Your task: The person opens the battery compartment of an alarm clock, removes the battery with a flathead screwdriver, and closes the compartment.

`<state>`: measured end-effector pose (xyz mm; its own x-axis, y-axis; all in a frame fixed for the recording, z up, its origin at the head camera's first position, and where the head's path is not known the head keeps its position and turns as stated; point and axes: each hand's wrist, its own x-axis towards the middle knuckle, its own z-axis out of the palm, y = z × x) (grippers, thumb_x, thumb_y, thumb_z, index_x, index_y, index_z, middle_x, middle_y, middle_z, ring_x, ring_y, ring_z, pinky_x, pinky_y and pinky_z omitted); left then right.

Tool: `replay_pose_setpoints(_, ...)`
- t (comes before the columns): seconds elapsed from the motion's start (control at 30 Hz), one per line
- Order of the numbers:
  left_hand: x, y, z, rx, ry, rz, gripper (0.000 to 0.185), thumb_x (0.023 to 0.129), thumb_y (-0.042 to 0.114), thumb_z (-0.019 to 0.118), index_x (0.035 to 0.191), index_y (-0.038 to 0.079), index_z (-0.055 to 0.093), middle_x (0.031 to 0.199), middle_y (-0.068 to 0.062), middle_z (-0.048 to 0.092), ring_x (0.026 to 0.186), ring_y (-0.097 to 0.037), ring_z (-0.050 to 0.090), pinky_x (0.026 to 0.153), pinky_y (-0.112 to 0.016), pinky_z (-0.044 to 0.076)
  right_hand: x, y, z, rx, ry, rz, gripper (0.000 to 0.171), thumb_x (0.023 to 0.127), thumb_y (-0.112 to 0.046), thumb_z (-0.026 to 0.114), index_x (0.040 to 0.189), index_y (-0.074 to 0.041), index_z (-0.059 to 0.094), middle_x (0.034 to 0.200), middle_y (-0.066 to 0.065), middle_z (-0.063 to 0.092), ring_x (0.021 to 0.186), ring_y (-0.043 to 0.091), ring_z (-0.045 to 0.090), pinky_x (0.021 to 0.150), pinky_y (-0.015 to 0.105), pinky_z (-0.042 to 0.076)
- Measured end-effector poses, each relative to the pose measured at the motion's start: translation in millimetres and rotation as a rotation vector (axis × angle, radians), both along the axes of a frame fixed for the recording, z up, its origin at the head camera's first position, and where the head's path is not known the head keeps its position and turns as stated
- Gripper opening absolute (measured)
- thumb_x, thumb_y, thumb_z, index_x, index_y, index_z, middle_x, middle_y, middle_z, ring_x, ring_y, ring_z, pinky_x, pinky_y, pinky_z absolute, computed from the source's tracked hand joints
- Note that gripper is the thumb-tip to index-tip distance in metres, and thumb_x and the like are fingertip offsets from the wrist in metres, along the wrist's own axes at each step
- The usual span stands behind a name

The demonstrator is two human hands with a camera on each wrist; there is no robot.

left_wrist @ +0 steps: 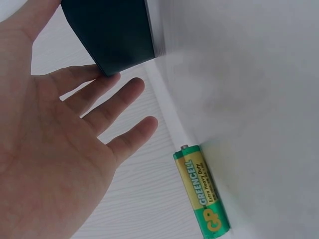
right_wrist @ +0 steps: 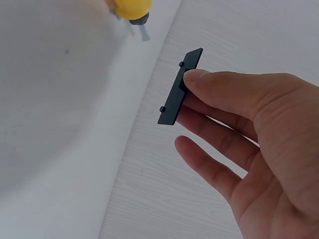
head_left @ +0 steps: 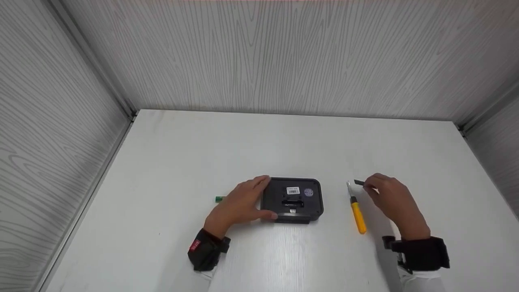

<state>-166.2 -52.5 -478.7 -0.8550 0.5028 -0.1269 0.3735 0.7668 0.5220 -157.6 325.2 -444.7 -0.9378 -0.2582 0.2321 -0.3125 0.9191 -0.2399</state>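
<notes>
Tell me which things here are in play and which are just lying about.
In play: black device, touched by the left hand; small black cover, pinched by the right hand.
Lying about: yellow screwdriver; green battery.

Panelled test booth (head_left: 284, 61), white tabletop (head_left: 284, 142)

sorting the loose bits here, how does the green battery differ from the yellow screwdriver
The green battery is short, stubby and printed with lettering; the yellow screwdriver is longer, with a plain handle and thin metal tip. The battery lies beside the left hand, the screwdriver beside the right hand. Both lie flat, unheld.
</notes>
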Motion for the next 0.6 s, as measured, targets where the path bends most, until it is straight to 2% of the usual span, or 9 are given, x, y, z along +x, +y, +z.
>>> replay_pose_setpoints(0.3, 0.7, -1.1, 1.8, 0.014, 0.006, -0.005, 0.103, 0.077, 0.068, 0.067, 0.155, 0.016, 0.025, 0.159, 0.001, 0.030, 0.146, -0.024, 0.032, 0.119, -0.042, 0.027, 3.5, -33.5, 8.4, 0.017, 0.083, 0.090, 0.010, 0.079, 0.003, 0.074, 0.086, -0.004, 0.072, 0.088, 0.008, 0.072, 0.073, 0.026, 0.061, 0.065, 0.038, 0.053)
replay_pose_setpoints(0.6, 0.6, 1.6, 0.7, -0.003, 0.007, 0.001, 0.103, 0.076, 0.066, 0.069, 0.155, 0.015, 0.026, 0.159, 0.001, 0.030, 0.146, -0.025, 0.032, 0.119, -0.041, 0.028, 7.6, -61.3, 8.3, 0.037, 0.185, 0.192, 0.013, 0.076, 0.002, 0.078, 0.083, -0.005, 0.071, 0.084, 0.006, 0.071, 0.071, 0.022, 0.062, 0.064, 0.033, 0.054)
